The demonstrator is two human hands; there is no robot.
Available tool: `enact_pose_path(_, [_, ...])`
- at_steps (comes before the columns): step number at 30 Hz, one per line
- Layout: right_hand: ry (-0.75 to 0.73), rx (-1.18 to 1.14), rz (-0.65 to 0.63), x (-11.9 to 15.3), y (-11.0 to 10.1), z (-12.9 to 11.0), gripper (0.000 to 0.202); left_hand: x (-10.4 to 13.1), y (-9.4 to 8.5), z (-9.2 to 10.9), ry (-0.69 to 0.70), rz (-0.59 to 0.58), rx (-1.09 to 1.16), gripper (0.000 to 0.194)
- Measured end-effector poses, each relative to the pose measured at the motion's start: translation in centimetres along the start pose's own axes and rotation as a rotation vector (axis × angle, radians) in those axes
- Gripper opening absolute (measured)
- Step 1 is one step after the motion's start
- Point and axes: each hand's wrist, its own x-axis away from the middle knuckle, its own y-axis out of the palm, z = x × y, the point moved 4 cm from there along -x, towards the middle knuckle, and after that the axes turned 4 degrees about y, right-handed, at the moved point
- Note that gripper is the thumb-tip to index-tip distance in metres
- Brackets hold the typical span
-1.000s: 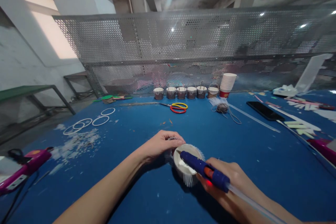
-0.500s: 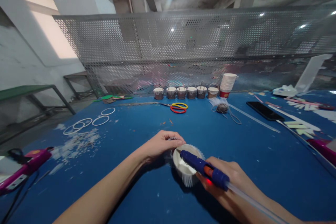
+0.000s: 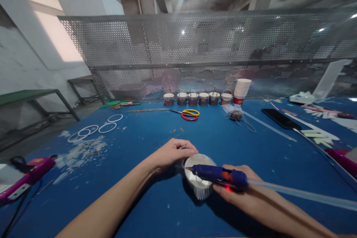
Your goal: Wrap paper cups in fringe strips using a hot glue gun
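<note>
A white paper cup (image 3: 203,192) with pale strips around its outside stands in front of me, its open top facing up. My left hand (image 3: 178,151) is closed on the cup's far left side, thumb at the rim. A blue glue gun (image 3: 220,175) with an orange part and a red light lies across the opening, in the grip of my right hand (image 3: 240,189). Its nozzle is over the left inner rim, and a clear glue stick trails from its back to the right. Something dark by my left fingers is mostly hidden.
Several small cups (image 3: 203,99) line the back beside stacked cups (image 3: 242,90). Scissors (image 3: 190,114) and a twine ball (image 3: 235,115) lie in front. White rings (image 3: 107,128) are left, a phone (image 3: 281,118) right, power strips (image 3: 28,178) at both sides.
The glue gun has turned flatter, its back end swinging up and to the right with my right hand. Its nozzle has shifted slightly left and down. My left hand stays at the cup.
</note>
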Motion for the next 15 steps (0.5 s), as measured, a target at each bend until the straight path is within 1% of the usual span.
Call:
enact_pose_path(2, [0.043, -0.020, 0.034, 0.3, -0.5, 0.4, 0.017, 0.0, 0.0, 0.0, 0.000, -0.003, 0.002, 0.030])
enact_pose_path(4, [0.137, -0.041, 0.068, 0.8, -1.0, 1.3, 0.019, 0.0, 0.0, 0.0, -0.008, -0.002, 0.011, 0.029])
enact_pose_path(7, [0.325, -0.194, 0.032, 1.6, -1.6, 2.8, 0.032, 0.0, 0.0, 0.0, -0.025, 0.004, 0.028, 0.028])
enact_pose_path(9, [0.368, -0.320, 0.044, 1.8, -2.2, 3.3, 0.040, 0.0, 0.0, 0.1, -0.029, 0.009, 0.038, 0.027])
enact_pose_path(12, [0.322, -0.363, 0.190, 1.2, -3.6, 3.7, 0.042, 0.0, -0.2, 0.1, -0.034, 0.019, 0.044, 0.023])
enact_pose_path(15, [0.365, -0.254, 0.335, 0.0, -4.5, 5.0, 0.040, 0.0, -0.4, 0.2, -0.049, 0.032, 0.024, 0.016])
